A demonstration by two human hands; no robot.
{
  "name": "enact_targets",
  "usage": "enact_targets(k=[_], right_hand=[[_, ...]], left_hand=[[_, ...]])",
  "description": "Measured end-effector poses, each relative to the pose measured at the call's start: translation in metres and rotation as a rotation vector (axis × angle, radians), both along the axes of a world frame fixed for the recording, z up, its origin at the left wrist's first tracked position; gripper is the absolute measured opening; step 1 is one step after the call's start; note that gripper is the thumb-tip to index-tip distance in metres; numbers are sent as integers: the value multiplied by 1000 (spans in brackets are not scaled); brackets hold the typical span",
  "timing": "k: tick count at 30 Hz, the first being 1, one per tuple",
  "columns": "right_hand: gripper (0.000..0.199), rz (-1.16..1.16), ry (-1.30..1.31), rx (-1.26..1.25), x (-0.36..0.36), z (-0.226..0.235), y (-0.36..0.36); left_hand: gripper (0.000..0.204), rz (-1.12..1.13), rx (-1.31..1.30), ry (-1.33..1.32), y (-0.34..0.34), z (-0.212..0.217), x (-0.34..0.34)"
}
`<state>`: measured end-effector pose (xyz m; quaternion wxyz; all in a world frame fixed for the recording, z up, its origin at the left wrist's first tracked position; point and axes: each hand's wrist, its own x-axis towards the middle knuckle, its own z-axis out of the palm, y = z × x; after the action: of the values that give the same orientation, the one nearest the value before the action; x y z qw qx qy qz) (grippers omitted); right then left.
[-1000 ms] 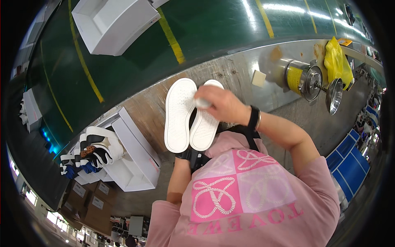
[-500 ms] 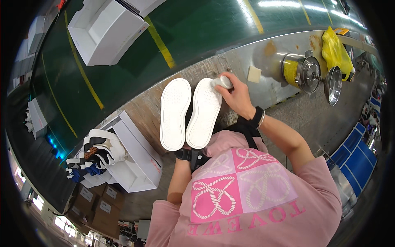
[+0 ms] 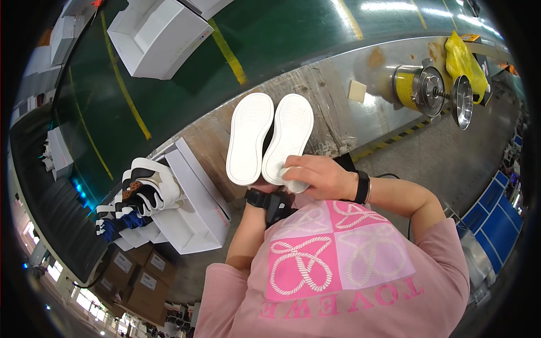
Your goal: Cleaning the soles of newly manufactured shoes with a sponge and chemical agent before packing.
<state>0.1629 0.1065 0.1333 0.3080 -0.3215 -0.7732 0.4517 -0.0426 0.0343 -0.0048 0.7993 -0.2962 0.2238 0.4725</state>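
Two white-soled shoes [image 3: 249, 138] are held side by side, soles facing me, over the bench edge. My left hand [image 3: 262, 186] grips their near ends from below; the soles hide most of its fingers. My right hand [image 3: 318, 173] is closed around a small white wad [image 3: 295, 183], apparently cloth. It presses this wad against the near end of the right sole [image 3: 288, 129]. What lies inside the wad cannot be made out.
An opened white shoebox [image 3: 191, 222] stands at left beside several shoes [image 3: 147, 188]. Another white box [image 3: 160, 42] sits on the green conveyor [image 3: 186, 96]. Rightward on the metal bench are a pale square block [image 3: 357, 91], a metal pot [image 3: 420, 89] and a yellow bag [image 3: 465, 65].
My right hand has moved the white wad from the far end of the right sole down to its near end. The view has shifted slightly.
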Motion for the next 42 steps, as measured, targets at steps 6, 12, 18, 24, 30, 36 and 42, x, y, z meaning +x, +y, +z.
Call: enact_targets(k=[6,12,18,24,30,36,42], right_hand=[[54,209,-46,156,-36,10,9],[53,115,-40,89,-14,1,-1],[43,-261,-132,103,31,-50,-3],[38,-532,-171,-140,54,-75,24],[33,-891,258,-527,51,-95,26],[35,-882,288,-739,53,-92,23],[38,-881,138,-643,46,-88,34]], left_hand=[[64,-22,69,104,-25,-33,-8],[64,-22,118,215,-38,-72,-1],[65,-59,288,242,-19,-55,0],[70,-149,239,85,-18,-70,-33],[70,-234,318,137,-7,-64,-44],[70,-290,386,195,-19,-58,-58],[69,-333,396,230,23,-71,-46]])
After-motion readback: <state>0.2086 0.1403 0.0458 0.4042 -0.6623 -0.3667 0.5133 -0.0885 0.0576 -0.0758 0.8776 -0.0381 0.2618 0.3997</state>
